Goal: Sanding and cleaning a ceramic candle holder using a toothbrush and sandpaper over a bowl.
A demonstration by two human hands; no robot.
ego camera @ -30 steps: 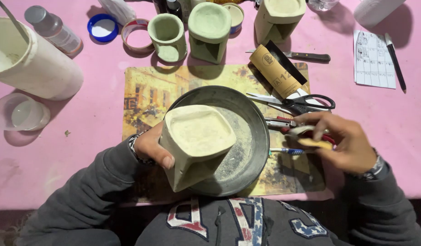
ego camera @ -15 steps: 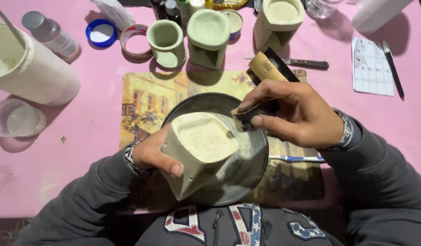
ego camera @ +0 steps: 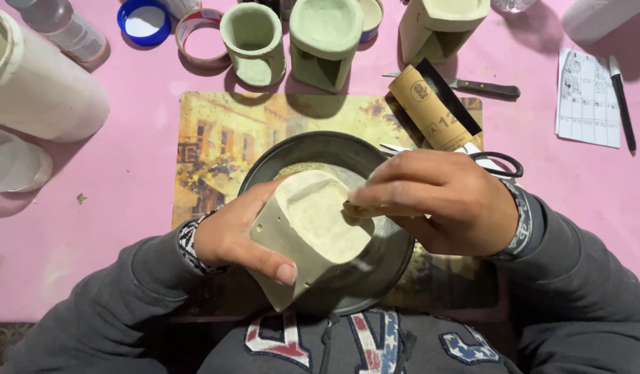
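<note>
My left hand (ego camera: 233, 235) grips a pale, square-mouthed clay pot (ego camera: 313, 228) by its side and tilts it over a round dark metal pan (ego camera: 313, 149). My right hand (ego camera: 437, 201) pinches a small tan piece of sandpaper (ego camera: 375, 210) and presses it against the pot's right rim. Pale dust lies in the pan under the pot. The pan sits on a yellow picture placemat (ego camera: 216, 152) on the pink table.
Behind the pan lie a roll of sandpaper (ego camera: 431, 107), a knife (ego camera: 483, 88) and scissors (ego camera: 500, 163). Three green pots (ego camera: 254, 41) stand at the back. A big white cylinder (ego camera: 36, 83), a clear cup (ego camera: 15, 166), a paper sheet (ego camera: 589, 97) and a pen (ego camera: 621, 100) flank the mat.
My right hand left the tools at the right, came over the pan and set the sandpaper on the pot's rim. The left hand tilted the pot to the right.
</note>
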